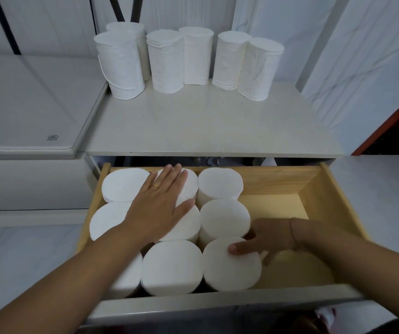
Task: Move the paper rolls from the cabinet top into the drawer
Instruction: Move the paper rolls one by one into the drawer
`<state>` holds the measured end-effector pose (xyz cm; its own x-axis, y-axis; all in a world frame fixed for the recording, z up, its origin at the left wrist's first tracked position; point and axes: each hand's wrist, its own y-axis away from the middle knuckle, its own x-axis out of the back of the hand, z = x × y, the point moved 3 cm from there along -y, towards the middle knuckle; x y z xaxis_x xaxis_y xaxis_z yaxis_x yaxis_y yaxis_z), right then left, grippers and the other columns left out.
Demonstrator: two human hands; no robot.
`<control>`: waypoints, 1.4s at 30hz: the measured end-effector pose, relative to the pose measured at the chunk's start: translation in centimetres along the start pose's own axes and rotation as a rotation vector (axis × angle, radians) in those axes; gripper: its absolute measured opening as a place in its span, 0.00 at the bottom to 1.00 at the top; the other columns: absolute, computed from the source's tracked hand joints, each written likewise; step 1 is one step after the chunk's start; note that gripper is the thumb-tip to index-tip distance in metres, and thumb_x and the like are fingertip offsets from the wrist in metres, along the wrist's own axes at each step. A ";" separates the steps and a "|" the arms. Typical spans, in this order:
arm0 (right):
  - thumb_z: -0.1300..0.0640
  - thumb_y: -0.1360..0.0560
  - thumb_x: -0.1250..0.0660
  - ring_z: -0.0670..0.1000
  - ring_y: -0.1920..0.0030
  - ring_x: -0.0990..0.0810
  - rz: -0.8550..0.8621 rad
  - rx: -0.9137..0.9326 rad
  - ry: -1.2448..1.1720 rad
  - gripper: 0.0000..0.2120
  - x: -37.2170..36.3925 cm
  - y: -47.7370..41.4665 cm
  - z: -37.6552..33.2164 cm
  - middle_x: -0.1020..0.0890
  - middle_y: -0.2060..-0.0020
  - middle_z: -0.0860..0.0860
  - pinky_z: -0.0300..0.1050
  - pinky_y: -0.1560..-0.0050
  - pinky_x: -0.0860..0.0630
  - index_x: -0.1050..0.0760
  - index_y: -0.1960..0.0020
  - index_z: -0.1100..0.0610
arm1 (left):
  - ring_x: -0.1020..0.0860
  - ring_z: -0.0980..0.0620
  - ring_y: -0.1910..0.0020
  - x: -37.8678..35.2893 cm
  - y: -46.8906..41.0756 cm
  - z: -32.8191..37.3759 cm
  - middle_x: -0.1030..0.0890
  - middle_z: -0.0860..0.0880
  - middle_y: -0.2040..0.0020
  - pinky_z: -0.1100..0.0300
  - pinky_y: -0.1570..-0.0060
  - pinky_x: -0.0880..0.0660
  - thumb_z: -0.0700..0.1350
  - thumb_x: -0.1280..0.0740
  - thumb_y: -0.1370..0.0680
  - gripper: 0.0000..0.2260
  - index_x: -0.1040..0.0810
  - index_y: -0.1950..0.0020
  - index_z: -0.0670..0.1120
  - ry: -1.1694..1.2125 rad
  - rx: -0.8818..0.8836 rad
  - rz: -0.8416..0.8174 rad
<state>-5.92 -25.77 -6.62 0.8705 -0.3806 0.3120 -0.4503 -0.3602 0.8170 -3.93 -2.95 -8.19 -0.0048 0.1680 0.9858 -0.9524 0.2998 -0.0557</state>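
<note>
Head view: right hand's grip (263, 242) wraps front-right paper roll (232, 268) in drawer (338, 189).

We saw soft, even, cool light | faint glare on the cabinet top (208, 121) | wide-angle bending toward 3 and 9 o'clock | slight softness overall.

We note six paper rolls (189, 60) upright along rear of cabinet top (205, 131), in three pairs. Drawer (338, 203) open below, in front. Nine rolls (172, 267) upright inside, filling left part in three rows; right part bare. Left hand (162, 201) flat on middle rolls; right hand (268, 237) at right of front-right roll (229, 266).
</note>
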 end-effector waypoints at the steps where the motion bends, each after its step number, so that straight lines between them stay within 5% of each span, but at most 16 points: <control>1: 0.40 0.28 0.35 0.51 0.50 0.18 0.058 -0.037 0.215 0.24 1.3 0.5 -0.9 0.17 0.47 0.53 0.47 0.48 0.19 0.26 0.40 0.56 | 0.62 0.55 0.25 0.2 0.0 0.0 0.57 0.51 0.22 0.57 0.27 0.63 0.65 0.65 0.26 0.34 0.58 0.23 0.49 0.006 -0.005 0.012; 4: 0.37 0.27 0.37 0.49 0.69 0.20 0.225 -0.098 0.478 0.24 5.9 1.4 -4.7 0.17 0.66 0.51 0.39 0.62 0.21 0.21 0.54 0.60 | 0.61 0.57 0.25 1.4 -0.5 -0.7 0.54 0.52 0.22 0.60 0.29 0.67 0.65 0.64 0.26 0.34 0.55 0.23 0.50 0.016 -0.012 0.097; 6: 0.39 0.27 0.36 0.48 0.70 0.19 0.353 0.036 0.473 0.23 8.8 1.3 -8.1 0.16 0.67 0.51 0.38 0.63 0.21 0.21 0.57 0.60 | 0.60 0.57 0.25 2.5 -1.2 -1.9 0.52 0.52 0.22 0.61 0.29 0.68 0.65 0.63 0.25 0.33 0.52 0.23 0.50 0.034 0.012 0.156; 11: 0.42 0.29 0.31 0.51 0.48 0.21 0.690 0.521 0.123 0.24 13.6 -3.9 -17.8 0.21 0.48 0.51 0.46 0.44 0.24 0.27 0.40 0.55 | 0.55 0.52 0.24 4.1 -3.3 -6.3 0.49 0.50 0.22 0.58 0.29 0.65 0.65 0.63 0.27 0.35 0.50 0.23 0.50 0.015 0.172 0.220; 18: 0.46 0.31 0.27 0.52 0.28 0.36 0.782 0.721 -0.248 0.41 15.9 -13.6 -28.2 0.36 0.28 0.55 0.43 0.32 0.37 0.44 0.27 0.58 | 0.56 0.51 0.24 3.8 -4.9 -10.3 0.51 0.49 0.22 0.52 0.27 0.63 0.66 0.69 0.28 0.38 0.52 0.23 0.49 -0.017 0.284 0.212; 26: 0.50 0.36 0.22 0.54 0.27 0.38 0.928 0.812 -0.390 0.48 18.0 -18.0 -34.2 0.38 0.27 0.54 0.52 0.27 0.40 0.47 0.26 0.60 | 0.46 0.48 0.24 3.3 -5.0 -10.4 0.41 0.47 0.23 0.51 0.26 0.56 0.64 0.63 0.23 0.34 0.44 0.24 0.47 -0.001 0.264 0.266; 34: 0.51 0.40 0.20 0.53 0.31 0.34 0.963 0.815 -0.417 0.50 18.5 -19.1 -34.7 0.34 0.31 0.53 0.49 0.30 0.36 0.46 0.28 0.57 | 0.48 0.49 0.24 3.3 -5.0 -10.4 0.44 0.48 0.23 0.55 0.28 0.61 0.64 0.63 0.24 0.34 0.46 0.24 0.47 0.022 0.253 0.273; 42: 0.50 0.38 0.20 0.46 0.39 0.31 0.806 0.862 -0.266 0.46 15.2 -14.3 -28.4 0.31 0.39 0.46 0.42 0.39 0.32 0.43 0.29 0.56 | 0.48 0.49 0.24 3.1 -4.2 -10.0 0.44 0.47 0.23 0.54 0.27 0.59 0.64 0.63 0.23 0.34 0.46 0.24 0.47 -0.007 0.241 0.256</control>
<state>19.38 -2.21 0.21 0.2566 -0.8843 0.3900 -0.9175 -0.3498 -0.1893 3.07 5.70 -6.47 -0.2536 0.2021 0.9460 -0.9648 0.0182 -0.2625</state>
